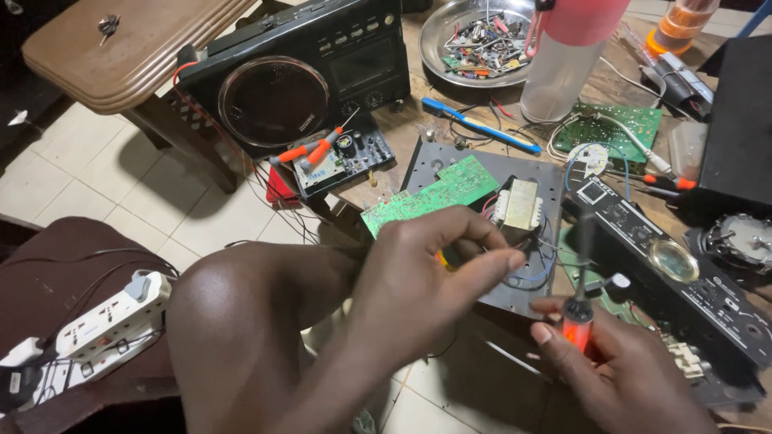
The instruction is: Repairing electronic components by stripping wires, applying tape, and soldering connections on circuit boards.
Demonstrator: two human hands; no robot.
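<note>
My left hand (pixel 430 273) pinches thin wires (pixel 532 239) beside a small transformer (pixel 516 204) mounted on a grey metal chassis plate (pixel 434 161). A green circuit board (pixel 426 195) lies on that plate just above my fingers. My right hand (pixel 619 370) grips a screwdriver with a translucent red handle (pixel 576 328), its dark shaft pointing up toward the wires. My knee (pixel 241 321) fills the lower middle.
A black radio (pixel 297 72) stands at the back with red-handled pliers (pixel 310 150) on a small board. A metal bowl of parts (pixel 478 36), a pink-capped bottle (pixel 563 56), another green board (pixel 615 128) and a black front panel (pixel 675 265) crowd the bench. A white power strip (pixel 96 329) lies left.
</note>
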